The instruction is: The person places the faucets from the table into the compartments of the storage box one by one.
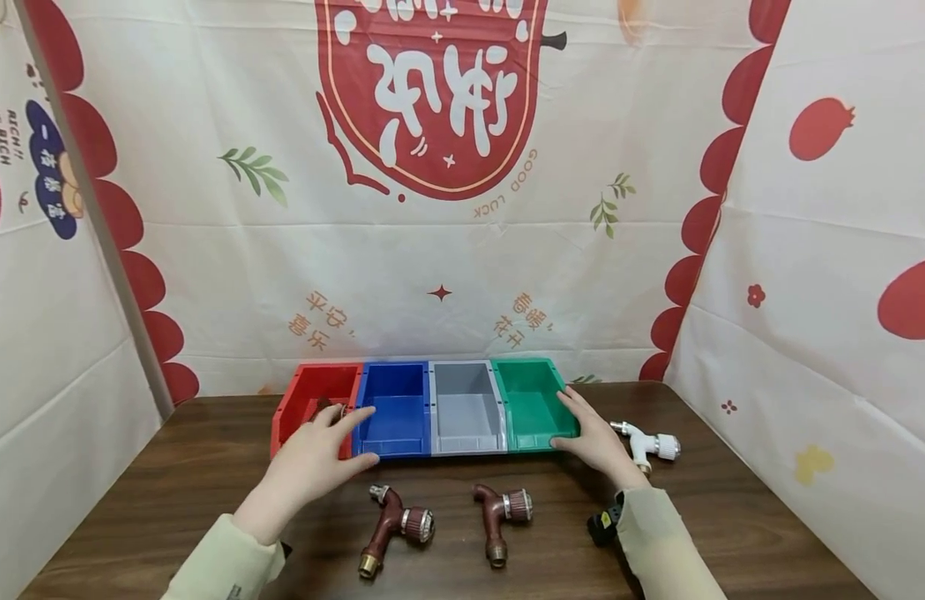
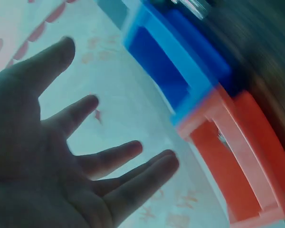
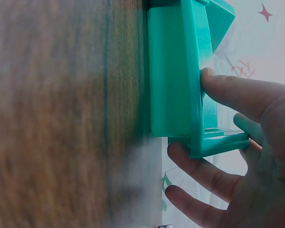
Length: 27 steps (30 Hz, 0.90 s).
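Red (image 1: pixel 307 382), blue (image 1: pixel 393 417), grey (image 1: pixel 466 414) and green (image 1: pixel 528 392) plastic bins stand side by side in a row. My left hand (image 1: pixel 312 454) hovers by the red and blue bins, fingers spread and holding nothing; the left wrist view shows it apart from them. A dark item in the red bin is mostly hidden behind this hand. At the green bin's front right corner, my right hand (image 3: pixel 270 137) grips with the thumb on the front rim and fingers along the outer side. Two brown-red taps, one left (image 1: pixel 387 529) and one right (image 1: pixel 496 521), lie before the bins.
A white tap (image 1: pixel 646 443) lies right of the green bin, beyond my right wrist. Near that wrist is a small black device (image 1: pixel 603 527). The wooden table (image 1: pixel 132 500) meets a printed cloth backdrop (image 1: pixel 432 258) behind the bins, with cloth on both sides.
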Tool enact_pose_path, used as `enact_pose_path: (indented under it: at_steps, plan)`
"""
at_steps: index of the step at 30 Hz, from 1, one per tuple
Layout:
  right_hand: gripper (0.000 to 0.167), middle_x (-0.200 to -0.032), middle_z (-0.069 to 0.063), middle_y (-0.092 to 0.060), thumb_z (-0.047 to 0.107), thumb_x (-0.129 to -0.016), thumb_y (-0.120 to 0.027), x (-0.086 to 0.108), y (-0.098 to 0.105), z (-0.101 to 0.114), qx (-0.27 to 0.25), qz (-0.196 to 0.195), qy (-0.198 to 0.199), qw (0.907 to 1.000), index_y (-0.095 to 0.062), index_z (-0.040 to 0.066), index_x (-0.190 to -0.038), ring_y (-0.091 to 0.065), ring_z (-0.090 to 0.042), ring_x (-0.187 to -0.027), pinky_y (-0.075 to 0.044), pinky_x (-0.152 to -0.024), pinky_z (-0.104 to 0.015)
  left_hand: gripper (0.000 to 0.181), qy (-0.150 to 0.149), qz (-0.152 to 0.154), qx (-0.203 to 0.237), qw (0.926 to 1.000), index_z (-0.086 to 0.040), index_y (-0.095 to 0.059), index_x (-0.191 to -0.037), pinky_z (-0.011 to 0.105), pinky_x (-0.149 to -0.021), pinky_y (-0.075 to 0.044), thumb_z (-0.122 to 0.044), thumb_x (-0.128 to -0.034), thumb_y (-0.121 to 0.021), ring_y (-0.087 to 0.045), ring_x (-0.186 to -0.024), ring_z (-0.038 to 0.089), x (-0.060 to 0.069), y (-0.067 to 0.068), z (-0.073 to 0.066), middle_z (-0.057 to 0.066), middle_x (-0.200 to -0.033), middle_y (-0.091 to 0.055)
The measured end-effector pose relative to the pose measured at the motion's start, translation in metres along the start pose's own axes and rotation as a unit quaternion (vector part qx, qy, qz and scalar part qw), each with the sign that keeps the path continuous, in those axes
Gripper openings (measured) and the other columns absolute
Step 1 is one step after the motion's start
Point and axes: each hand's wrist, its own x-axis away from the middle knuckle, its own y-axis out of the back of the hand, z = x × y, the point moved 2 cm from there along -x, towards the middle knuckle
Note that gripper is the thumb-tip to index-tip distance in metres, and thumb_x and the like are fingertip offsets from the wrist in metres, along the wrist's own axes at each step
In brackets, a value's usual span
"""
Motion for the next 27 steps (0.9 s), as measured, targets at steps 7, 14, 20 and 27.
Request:
enact_pose_path:
  at_steps: [7,14,20,27]
  plan:
    - [0.080,-0.158,-0.016,-0.020,0.014,-0.085,-0.075,-0.001,-0.008,-0.002,-0.002,0.005,0.002,1.0000,-0.030,0.004,-0.151,-0.025,-0.044,-0.139,-0.031,-0.101,-0.066,0.067,0.003,0.075,0.027,0.9969,-0.032,-0.055,-0.138,0.063,-0.084,-0.047,-0.059,-0.0788,-0.071,-0.054,-0.114,0.046,0.019,-0.015,-0.027,0.021,-0.141,-0.046]
    - [0.081,-0.158,-0.017,-0.020,0.015,-0.085,-0.075,0.000,-0.009,-0.001,-0.001,0.004,0.003,1.0000,-0.030,0.003,-0.151,-0.026,-0.045,-0.139,-0.032,-0.100,-0.066,0.066,-0.019,0.090,0.025,0.9954,-0.028,-0.057,-0.135,0.064,-0.078,-0.049,-0.057,-0.0778,-0.073,-0.055,-0.108,0.049,0.032,-0.019,-0.044,0.023,-0.137,-0.048]
    - [0.080,-0.158,-0.020,-0.019,0.015,-0.086,-0.074,-0.001,-0.001,0.001,0.007,0.008,0.009,0.9999,-0.029,0.002,-0.151,-0.026,-0.047,-0.138,-0.033,-0.099,-0.067,0.063,-0.049,0.101,0.027,0.9933,-0.025,-0.060,-0.131,0.055,-0.067,-0.053,-0.053,-0.0765,-0.076,-0.061,-0.090,0.036,0.034,-0.024,-0.056,0.019,-0.126,-0.054]
    - [0.080,-0.158,-0.019,-0.019,0.017,-0.086,-0.074,-0.002,-0.001,0.000,0.008,0.008,0.012,0.9999,-0.029,0.002,-0.151,-0.026,-0.047,-0.137,-0.034,-0.098,-0.067,0.060,-0.078,0.113,-0.011,0.9905,-0.024,-0.062,-0.127,0.045,-0.060,-0.053,-0.051,-0.0749,-0.077,-0.062,-0.075,0.031,0.038,-0.043,-0.062,0.014,-0.108,-0.058]
